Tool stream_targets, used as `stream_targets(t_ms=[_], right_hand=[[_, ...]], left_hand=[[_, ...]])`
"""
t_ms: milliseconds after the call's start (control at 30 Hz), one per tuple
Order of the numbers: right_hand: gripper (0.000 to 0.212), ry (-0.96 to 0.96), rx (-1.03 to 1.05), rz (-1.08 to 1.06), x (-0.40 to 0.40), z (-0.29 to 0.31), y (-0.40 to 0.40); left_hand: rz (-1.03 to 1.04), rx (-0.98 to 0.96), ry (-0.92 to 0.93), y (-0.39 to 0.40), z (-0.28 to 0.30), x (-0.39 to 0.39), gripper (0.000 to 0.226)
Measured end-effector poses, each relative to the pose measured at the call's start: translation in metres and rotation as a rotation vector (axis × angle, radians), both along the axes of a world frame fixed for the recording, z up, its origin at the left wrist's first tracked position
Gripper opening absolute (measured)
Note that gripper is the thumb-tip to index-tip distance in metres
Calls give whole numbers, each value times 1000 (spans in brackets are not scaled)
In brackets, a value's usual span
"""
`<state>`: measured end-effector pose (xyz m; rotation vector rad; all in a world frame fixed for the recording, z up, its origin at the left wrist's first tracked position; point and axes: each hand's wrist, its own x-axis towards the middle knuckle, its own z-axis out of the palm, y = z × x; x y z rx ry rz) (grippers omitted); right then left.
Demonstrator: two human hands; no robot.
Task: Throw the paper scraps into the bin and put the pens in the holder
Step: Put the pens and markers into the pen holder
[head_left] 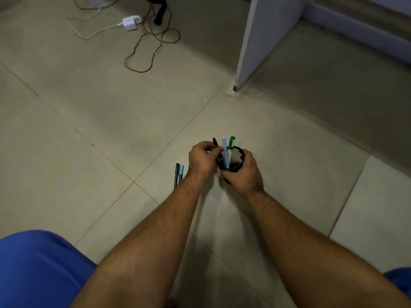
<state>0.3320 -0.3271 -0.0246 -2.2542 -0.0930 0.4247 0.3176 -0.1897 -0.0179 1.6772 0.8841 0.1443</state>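
floor (pixel 111 130): pale tiles with dark grout lines are lying under everything | pens: a black pen (pixel 176 175) and a teal pen (pixel 181 173) are lying side by side just left of the hands | far ahead-left: a white adapter (pixel 131 22) and loose wires (pixel 153 38) are lying | ahead-right: a white panel (pixel 264 36) is standing.

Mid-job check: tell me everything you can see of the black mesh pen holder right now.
The pen holder is a small round cup that looks like black wire mesh, with a solid dark rim. It is tilted, its mouth facing up and toward the camera. The right hand grips its side and base. A light blue pen and a green-capped marker stand in it. At its left rim the left hand pinches a black pen, apparently feeding it in. Its lower part is hidden by the hand.
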Motion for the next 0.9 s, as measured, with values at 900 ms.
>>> stream_targets(t_ms=[900], right_hand=[[85,-49,-115,23,9,2,-1]], left_hand=[[-112,-653,392,13,51,5,13]])
